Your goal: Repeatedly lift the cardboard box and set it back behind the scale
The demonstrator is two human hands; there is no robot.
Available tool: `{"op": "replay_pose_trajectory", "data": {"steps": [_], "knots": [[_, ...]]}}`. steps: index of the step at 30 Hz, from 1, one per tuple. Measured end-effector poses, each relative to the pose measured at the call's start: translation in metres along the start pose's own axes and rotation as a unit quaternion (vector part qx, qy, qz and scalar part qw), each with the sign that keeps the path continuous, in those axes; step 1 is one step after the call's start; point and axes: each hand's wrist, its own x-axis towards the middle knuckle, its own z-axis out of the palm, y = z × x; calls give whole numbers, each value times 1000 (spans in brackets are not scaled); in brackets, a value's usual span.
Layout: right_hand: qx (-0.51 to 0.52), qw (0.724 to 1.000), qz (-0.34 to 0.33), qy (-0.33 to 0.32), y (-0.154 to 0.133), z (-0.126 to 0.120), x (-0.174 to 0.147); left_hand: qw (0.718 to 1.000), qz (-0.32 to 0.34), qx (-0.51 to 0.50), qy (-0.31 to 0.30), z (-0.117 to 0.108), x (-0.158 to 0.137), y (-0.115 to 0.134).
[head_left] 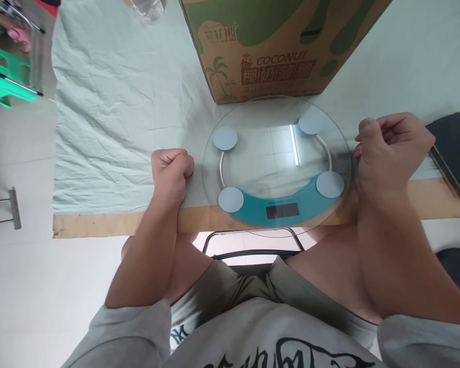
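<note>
A round clear-glass bathroom scale [253,208] lies on the table's near edge, its front rim reaching slightly past it. It has pale round foot pads, curved metal bars and a teal strip with a dark, blank display [282,211]. My left hand [171,173] rests on the cloth left of the scale, closed in a fist and apart from the glass. On the other side, my right hand [393,145] is also a fist, close by the scale's right rim; whether they touch I cannot tell. Nothing shows in either fist.
Behind the scale stands a brown and green cardboard box [278,71] marked COCONUT. A dark phone [456,153] lies right of my right hand. Pale green cloth [111,128] covers the table. A clear plastic item [148,9] is at the back; a green stool [11,74] stands left.
</note>
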Motion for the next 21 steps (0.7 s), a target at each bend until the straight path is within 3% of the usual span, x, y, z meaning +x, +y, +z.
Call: {"op": "replay_pose_trajectory", "data": {"steps": [14, 21], "knots": [[-58, 995, 78, -14, -20, 12, -5, 1000, -3, -2, 6, 2, 2, -1], [-64, 996, 66, -17, -19, 12, -4, 1000, -2, 0, 3, 2, 3, -1]]}}
